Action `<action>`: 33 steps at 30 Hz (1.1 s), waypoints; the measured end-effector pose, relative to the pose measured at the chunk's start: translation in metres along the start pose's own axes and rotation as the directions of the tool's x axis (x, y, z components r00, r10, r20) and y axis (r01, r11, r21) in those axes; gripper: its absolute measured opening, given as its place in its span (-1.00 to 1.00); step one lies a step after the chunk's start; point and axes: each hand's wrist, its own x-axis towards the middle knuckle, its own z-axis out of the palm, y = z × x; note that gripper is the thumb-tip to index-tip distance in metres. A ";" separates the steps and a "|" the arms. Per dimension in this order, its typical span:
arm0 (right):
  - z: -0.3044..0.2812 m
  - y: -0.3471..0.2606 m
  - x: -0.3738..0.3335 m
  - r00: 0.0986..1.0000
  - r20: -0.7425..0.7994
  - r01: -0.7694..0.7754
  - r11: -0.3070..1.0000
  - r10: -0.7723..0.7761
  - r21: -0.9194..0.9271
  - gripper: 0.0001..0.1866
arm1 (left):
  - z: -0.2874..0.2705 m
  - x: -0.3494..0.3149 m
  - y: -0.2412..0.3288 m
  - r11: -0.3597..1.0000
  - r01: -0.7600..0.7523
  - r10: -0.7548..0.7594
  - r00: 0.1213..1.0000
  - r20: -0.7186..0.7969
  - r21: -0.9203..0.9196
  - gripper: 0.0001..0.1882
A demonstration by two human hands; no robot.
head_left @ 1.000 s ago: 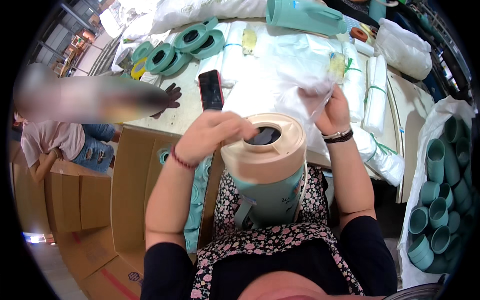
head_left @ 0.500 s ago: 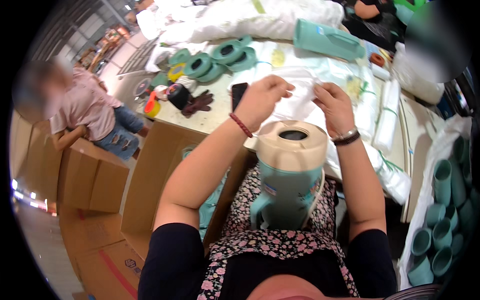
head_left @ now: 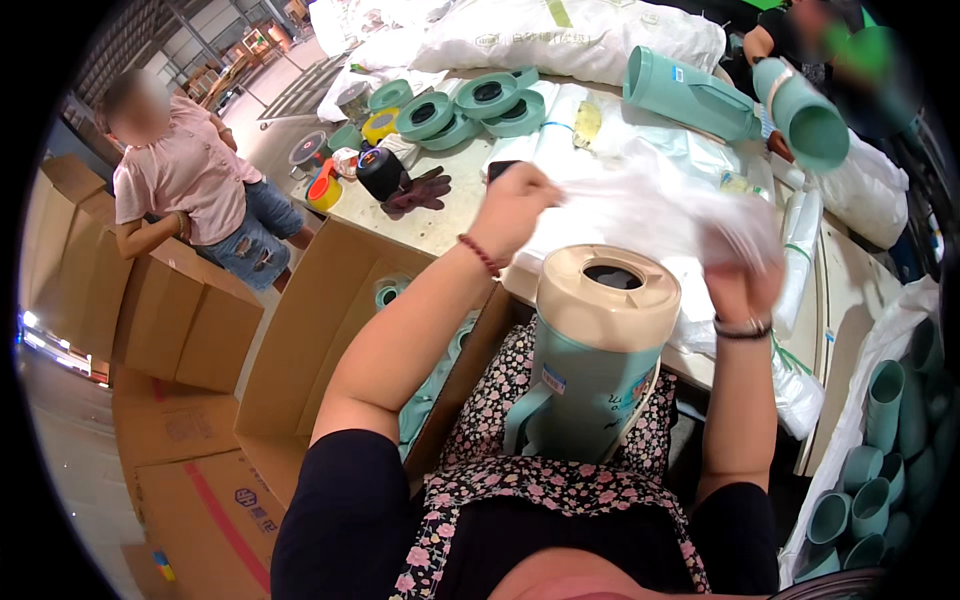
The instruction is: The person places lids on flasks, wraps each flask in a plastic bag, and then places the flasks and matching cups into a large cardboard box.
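A thin white plastic bag (head_left: 640, 200) is stretched between my two hands above the table edge. My left hand (head_left: 515, 215) pinches one edge of it, fingers closed. My right hand (head_left: 742, 285) grips the other side; the film drapes over its fingers, which are blurred by motion. Below and between my forearms, a teal jug (head_left: 590, 390) with a handle stands on my lap against the flowered apron (head_left: 500, 400). Its cream end (head_left: 608, 300) faces up, with a dark round centre. Neither hand touches the jug.
Several teal ring-shaped parts (head_left: 490, 95), dark gloves (head_left: 418, 190) and a tape roll (head_left: 324, 190) lie on the table. Another teal jug body (head_left: 690, 92) lies at the back. An open carton (head_left: 300, 330) stands left, a sack of teal cylinders (head_left: 885, 390) right. A person (head_left: 190, 180) stands beyond.
My hands have moved apart, the right one outward to the right, spreading the plastic bag between them. At the far right, another person's teal cylinder has come into view.
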 end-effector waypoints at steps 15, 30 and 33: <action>-0.117 0.051 -0.169 0.996 -0.078 -0.089 -0.248 -0.054 -0.965 -0.71 | -0.031 -0.140 0.016 0.870 -0.427 0.426 0.402 0.810 -0.245 -0.82; 0.037 0.140 -0.072 0.540 0.132 0.762 -0.418 0.831 -0.494 -0.50 | -0.071 -0.307 -0.095 0.997 -0.074 0.038 0.806 0.590 0.038 -0.66; 0.089 0.140 -0.034 0.605 0.406 0.749 -0.317 0.685 -0.581 -0.46 | -0.089 -0.312 -0.101 0.979 -0.203 0.204 0.978 0.038 -0.025 -0.26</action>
